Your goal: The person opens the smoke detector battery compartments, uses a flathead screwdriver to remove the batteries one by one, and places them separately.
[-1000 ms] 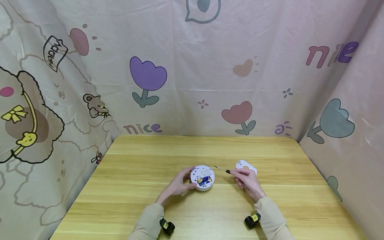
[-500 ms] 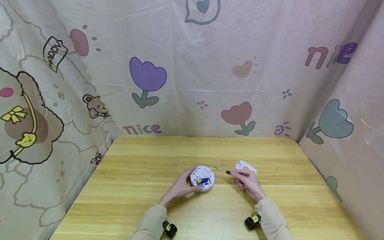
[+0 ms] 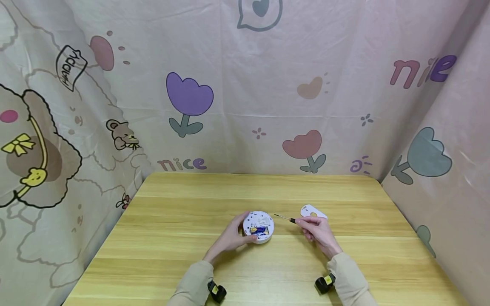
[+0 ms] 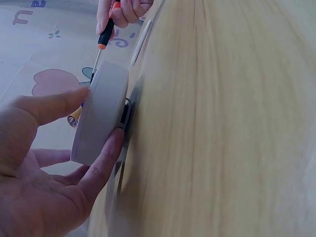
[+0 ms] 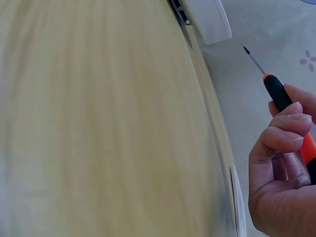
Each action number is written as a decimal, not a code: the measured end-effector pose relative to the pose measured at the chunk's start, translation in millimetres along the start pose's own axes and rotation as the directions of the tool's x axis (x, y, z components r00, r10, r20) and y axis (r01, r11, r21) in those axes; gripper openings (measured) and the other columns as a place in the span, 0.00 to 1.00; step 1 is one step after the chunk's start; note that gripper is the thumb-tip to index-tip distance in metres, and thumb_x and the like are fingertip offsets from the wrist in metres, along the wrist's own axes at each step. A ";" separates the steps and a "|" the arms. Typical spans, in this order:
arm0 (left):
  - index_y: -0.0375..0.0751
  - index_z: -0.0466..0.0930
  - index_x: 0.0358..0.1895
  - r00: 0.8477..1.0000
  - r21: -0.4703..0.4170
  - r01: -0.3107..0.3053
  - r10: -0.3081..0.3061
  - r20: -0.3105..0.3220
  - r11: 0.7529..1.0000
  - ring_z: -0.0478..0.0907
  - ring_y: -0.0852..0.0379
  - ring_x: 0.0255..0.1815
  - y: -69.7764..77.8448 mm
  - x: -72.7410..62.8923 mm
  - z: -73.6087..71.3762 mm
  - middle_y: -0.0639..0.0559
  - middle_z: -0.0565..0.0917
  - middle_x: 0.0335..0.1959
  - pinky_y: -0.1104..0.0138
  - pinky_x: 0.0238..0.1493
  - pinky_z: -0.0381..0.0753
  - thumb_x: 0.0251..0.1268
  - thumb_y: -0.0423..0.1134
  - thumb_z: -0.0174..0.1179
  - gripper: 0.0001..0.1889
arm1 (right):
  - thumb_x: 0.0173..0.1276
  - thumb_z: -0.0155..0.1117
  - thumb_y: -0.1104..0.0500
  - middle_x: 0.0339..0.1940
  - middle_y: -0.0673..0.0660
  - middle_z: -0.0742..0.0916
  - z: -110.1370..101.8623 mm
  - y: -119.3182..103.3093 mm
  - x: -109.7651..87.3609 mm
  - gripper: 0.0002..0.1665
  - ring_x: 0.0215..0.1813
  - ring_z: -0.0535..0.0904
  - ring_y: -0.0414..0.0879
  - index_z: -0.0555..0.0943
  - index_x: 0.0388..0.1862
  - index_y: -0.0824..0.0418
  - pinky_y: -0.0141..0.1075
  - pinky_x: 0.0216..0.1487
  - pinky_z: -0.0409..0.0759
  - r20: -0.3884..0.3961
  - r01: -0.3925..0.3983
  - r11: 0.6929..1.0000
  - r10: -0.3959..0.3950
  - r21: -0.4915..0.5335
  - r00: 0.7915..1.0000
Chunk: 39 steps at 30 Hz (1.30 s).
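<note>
A round white device (image 3: 258, 222) is held by my left hand (image 3: 232, 236) above the table's middle, its battery side turned up. A blue-and-gold battery (image 3: 260, 230) lies in its open compartment. In the left wrist view, the thumb of the left hand (image 4: 49, 163) presses the near rim of the round device (image 4: 101, 113) while a finger supports its back. My right hand (image 3: 318, 233) pinches a small screwdriver (image 3: 292, 220) with a black and orange handle. Its thin tip points left and stands just clear of the device, as the right wrist view of the screwdriver (image 5: 277, 93) also shows.
A flat white plate (image 3: 308, 210) with a hole lies on the wooden table (image 3: 214, 191) behind the right hand. Black wrist cameras (image 3: 217, 292) are strapped to both sleeves. A printed curtain (image 3: 245, 85) hangs behind the table and along its sides.
The device has turned slightly in the left hand, so its battery lies more level, and the thumb has shifted right along the rim. The screwdriver has moved very slightly right.
</note>
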<state>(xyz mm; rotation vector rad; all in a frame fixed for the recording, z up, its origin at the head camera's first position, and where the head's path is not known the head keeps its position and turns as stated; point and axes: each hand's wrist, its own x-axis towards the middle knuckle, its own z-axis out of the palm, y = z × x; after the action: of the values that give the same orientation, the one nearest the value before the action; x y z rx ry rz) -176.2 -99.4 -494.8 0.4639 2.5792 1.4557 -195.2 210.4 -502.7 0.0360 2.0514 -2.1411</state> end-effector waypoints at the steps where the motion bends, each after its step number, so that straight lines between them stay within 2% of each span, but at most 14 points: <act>1: 0.31 0.57 0.77 1.000 0.002 0.003 -0.003 0.000 1.000 0.59 0.28 0.77 0.3 0.0 -0.1 0.28 0.61 0.76 0.34 0.77 0.55 0.57 0.42 0.73 0.47 | 0.66 0.69 0.64 0.17 0.45 0.81 -0.3 -0.2 -0.2 0.07 0.17 0.69 0.34 0.90 0.33 0.53 0.23 0.16 0.67 -0.001 -0.001 1.000 0.001 0.000 1.000; 9: 0.29 0.58 0.76 1.000 0.017 -0.019 0.019 -0.003 1.000 0.58 0.26 0.76 -0.2 1.8 0.6 0.27 0.61 0.76 0.32 0.76 0.54 0.57 0.39 0.71 0.46 | 0.66 0.69 0.64 0.16 0.45 0.80 -3.6 -1.7 -2.1 0.06 0.16 0.68 0.34 0.90 0.33 0.53 0.23 0.16 0.65 0.011 0.012 1.000 -0.012 -0.022 1.000; 17: 0.31 0.57 0.77 1.000 -0.016 -0.011 0.011 0.006 1.000 0.57 0.28 0.78 -2.1 4.2 1.9 0.29 0.59 0.78 0.32 0.77 0.53 0.59 0.39 0.69 0.44 | 0.65 0.70 0.63 0.17 0.45 0.82 -8.3 -5.3 -3.3 0.06 0.16 0.69 0.33 0.90 0.35 0.53 0.23 0.17 0.67 0.037 0.002 0.999 0.000 -0.051 0.999; 20: 0.32 0.58 0.77 1.000 -0.019 -0.007 0.007 0.003 1.000 0.57 0.28 0.78 -1.2 4.7 2.3 0.29 0.59 0.78 0.33 0.77 0.53 0.59 0.40 0.68 0.43 | 0.65 0.71 0.62 0.17 0.46 0.82 -9.3 -7.4 -3.3 0.04 0.16 0.69 0.34 0.90 0.38 0.56 0.23 0.17 0.67 0.051 0.005 0.997 -0.001 -0.075 0.999; 26: 0.31 0.58 0.76 1.000 -0.036 0.023 -0.023 -0.015 0.999 0.58 0.27 0.76 2.9 5.0 4.8 0.27 0.61 0.76 0.33 0.77 0.55 0.59 0.38 0.67 0.43 | 0.66 0.71 0.60 0.18 0.47 0.82 -11.0 -11.2 -3.1 0.11 0.17 0.69 0.34 0.88 0.43 0.66 0.24 0.18 0.67 0.095 0.031 0.991 -0.018 -0.133 0.995; 32: 0.30 0.58 0.76 0.999 -0.057 0.031 -0.032 -0.021 0.998 0.61 0.28 0.75 4.0 6.1 6.8 0.27 0.63 0.75 0.35 0.77 0.57 0.58 0.36 0.67 0.43 | 0.67 0.70 0.59 0.17 0.46 0.80 -12.5 -16.8 -2.4 0.21 0.16 0.68 0.34 0.83 0.49 0.77 0.23 0.17 0.66 0.150 0.084 0.967 -0.049 -0.240 0.988; 35: 0.30 0.58 0.76 0.999 -0.068 0.031 -0.033 -0.024 0.997 0.63 0.29 0.74 3.0 6.7 7.1 0.26 0.64 0.74 0.36 0.77 0.58 0.57 0.36 0.67 0.43 | 0.66 0.71 0.58 0.17 0.47 0.81 -12.6 -21.7 -2.0 0.21 0.16 0.68 0.34 0.83 0.49 0.76 0.24 0.17 0.66 0.172 0.105 0.950 -0.056 -0.295 0.983; 39: 0.30 0.57 0.76 0.999 -0.074 0.037 -0.038 -0.019 0.997 0.63 0.29 0.74 2.7 7.1 7.1 0.26 0.64 0.75 0.37 0.78 0.58 0.58 0.36 0.67 0.43 | 0.65 0.72 0.56 0.16 0.46 0.80 -11.4 -28.2 -2.0 0.19 0.16 0.67 0.34 0.86 0.47 0.71 0.25 0.16 0.65 0.188 0.116 0.929 -0.051 -0.353 0.981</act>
<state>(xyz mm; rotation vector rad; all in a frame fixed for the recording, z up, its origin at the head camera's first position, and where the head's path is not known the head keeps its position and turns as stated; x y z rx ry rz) -180.4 -89.9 -496.0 0.3906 2.5251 1.5451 -198.4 222.9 -475.1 -0.2841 2.3372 -1.7001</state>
